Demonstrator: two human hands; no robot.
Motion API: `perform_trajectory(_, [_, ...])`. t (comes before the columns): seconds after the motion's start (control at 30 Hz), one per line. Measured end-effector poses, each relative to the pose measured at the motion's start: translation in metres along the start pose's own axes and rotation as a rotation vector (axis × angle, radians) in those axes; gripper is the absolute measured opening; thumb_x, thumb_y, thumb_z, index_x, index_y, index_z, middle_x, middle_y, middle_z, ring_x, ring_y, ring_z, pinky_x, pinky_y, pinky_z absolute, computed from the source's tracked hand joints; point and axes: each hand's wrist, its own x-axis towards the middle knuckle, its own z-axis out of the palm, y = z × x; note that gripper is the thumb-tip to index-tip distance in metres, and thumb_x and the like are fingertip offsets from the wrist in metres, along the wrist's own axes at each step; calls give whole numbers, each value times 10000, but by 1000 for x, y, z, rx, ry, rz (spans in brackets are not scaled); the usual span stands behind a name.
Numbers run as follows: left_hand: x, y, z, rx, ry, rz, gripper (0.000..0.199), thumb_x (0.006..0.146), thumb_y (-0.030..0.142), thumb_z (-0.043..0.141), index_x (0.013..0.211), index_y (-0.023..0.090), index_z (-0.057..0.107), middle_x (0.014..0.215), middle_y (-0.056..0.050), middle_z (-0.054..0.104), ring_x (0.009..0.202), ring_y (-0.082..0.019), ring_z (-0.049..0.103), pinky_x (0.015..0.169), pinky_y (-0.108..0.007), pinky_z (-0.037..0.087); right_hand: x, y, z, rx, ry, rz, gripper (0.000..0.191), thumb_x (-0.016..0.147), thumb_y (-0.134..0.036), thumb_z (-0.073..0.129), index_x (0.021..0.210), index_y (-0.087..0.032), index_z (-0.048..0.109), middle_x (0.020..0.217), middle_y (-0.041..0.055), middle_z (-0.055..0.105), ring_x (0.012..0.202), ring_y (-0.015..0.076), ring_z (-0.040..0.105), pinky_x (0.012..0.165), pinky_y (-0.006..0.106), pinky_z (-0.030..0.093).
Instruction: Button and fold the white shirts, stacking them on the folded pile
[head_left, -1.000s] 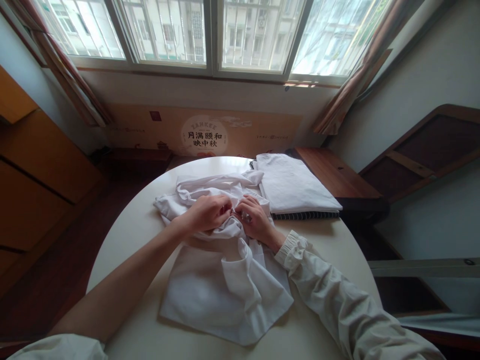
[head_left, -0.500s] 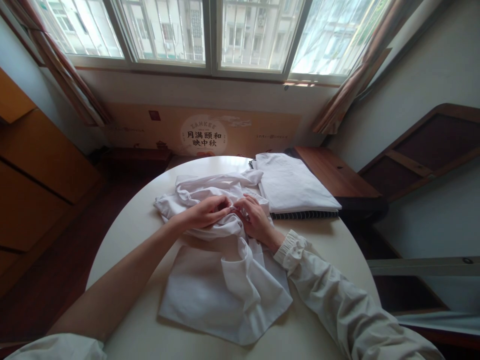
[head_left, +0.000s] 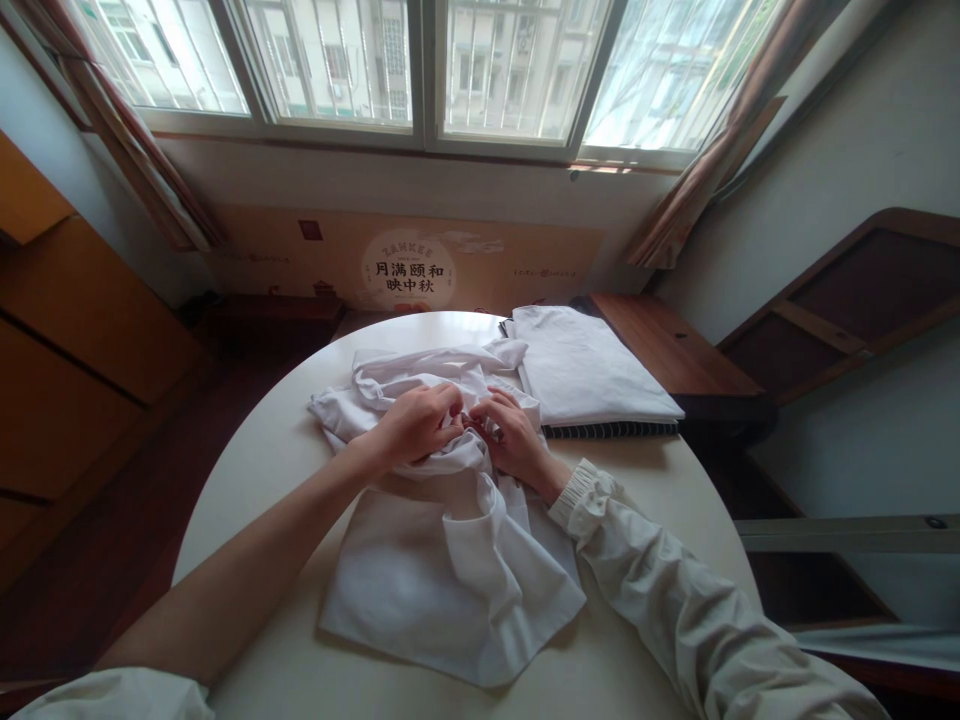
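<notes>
A crumpled white cloth garment [head_left: 450, 560] lies spread over the round table, bunched toward its far end and flatter at the near end. My left hand [head_left: 426, 420] pinches a bit of the bunched fabric, coming from the left with a bare forearm. Close against it, my right hand [head_left: 510, 430] grips the same fabric from the right, its fingers curled. The fingertips of both hands almost meet at one small spot of the cloth. What exactly lies between the fingertips is too small to make out.
Folded white fabric [head_left: 592, 370] lies on dark striped cloth [head_left: 615, 431] at the table's far right. The cream round table [head_left: 255, 520] has a curved edge. Beyond it stand a wooden surface [head_left: 675, 345], a printed banner [head_left: 480, 260] and a window; orange cabinets [head_left: 67, 370] line the left.
My left hand has turned over slightly, its knuckles raised and its fingers pointing more downward into the fabric. My right hand and the folded pile stay almost where they were.
</notes>
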Motion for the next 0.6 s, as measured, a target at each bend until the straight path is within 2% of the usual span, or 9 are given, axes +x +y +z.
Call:
perform_trajectory(0.13, [0, 1, 2, 104, 27, 67, 47, 980, 248, 615, 982, 210, 643, 946, -56, 706, 822, -224, 639, 826, -349, 465, 0, -1, -1, 6, 16, -18, 71, 1000, -214, 638, 987, -284, 636, 903, 12, 700, 870, 224, 654, 1123, 516, 468])
perform_trajectory(0.33, [2, -10, 0, 29, -18, 189, 151, 1026, 262, 560, 961, 217, 689, 978, -69, 749, 883, -230, 680, 927, -373, 469, -1, -1, -2, -13, 41, 27, 88, 982, -224, 659, 920, -274, 620, 835, 8, 661, 835, 230, 631, 1081, 502, 484])
perform_trajectory(0.6, [-2, -8, -5, -138, -9, 157, 137, 1017, 282, 589, 1007, 212, 707, 892, -41, 748, 783, -188, 638, 914, -357, 477, 1, -4, -4, -18, 72, 59, 134, 992, -250, 666, 869, -268, 615, 820, 11, 673, 847, 237, 637, 1048, 487, 489])
